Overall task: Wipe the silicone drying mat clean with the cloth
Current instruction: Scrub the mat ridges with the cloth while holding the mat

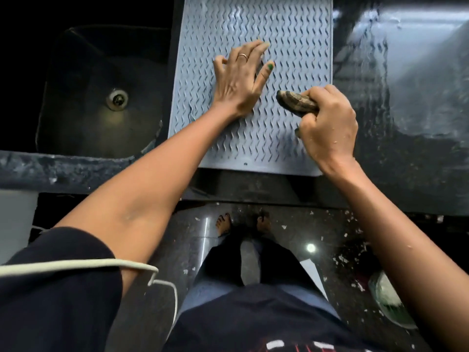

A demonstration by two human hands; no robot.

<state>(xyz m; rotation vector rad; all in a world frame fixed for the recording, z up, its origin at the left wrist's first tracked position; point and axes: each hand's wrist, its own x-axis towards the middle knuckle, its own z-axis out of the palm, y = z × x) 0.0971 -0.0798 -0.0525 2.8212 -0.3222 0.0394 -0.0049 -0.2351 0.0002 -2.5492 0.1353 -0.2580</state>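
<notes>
Mat: the grey silicone drying mat [253, 80] lies flat on the dark worktop [406, 123], just right of the sink; its near edge reaches the worktop's front edge, and its surface carries rows of small wavy ridges.
Left hand: the left hand [239, 80] lies palm down on the middle of the mat, fingers straight and spread, pressing on it; its grip is released, holding nothing. A ring sits on one finger.
Right hand: the right hand [327, 123] is over the mat's right side near the front; its grip is clenched round the cloth, fingers curled tight.
Cloth: the cloth [295, 102], dark and mottled brown, is bunched in the right fist, with one end sticking out to the left, close over the mat between the two hands; whether it touches the mat I cannot tell.
Sink: a dark sink [76, 110] with a round metal drain lies left of the mat.
Worktop: wet and glossy to the right of the mat.
Floor: the dark floor [330, 237] below shows pale scattered flecks and the person's bare feet.
</notes>
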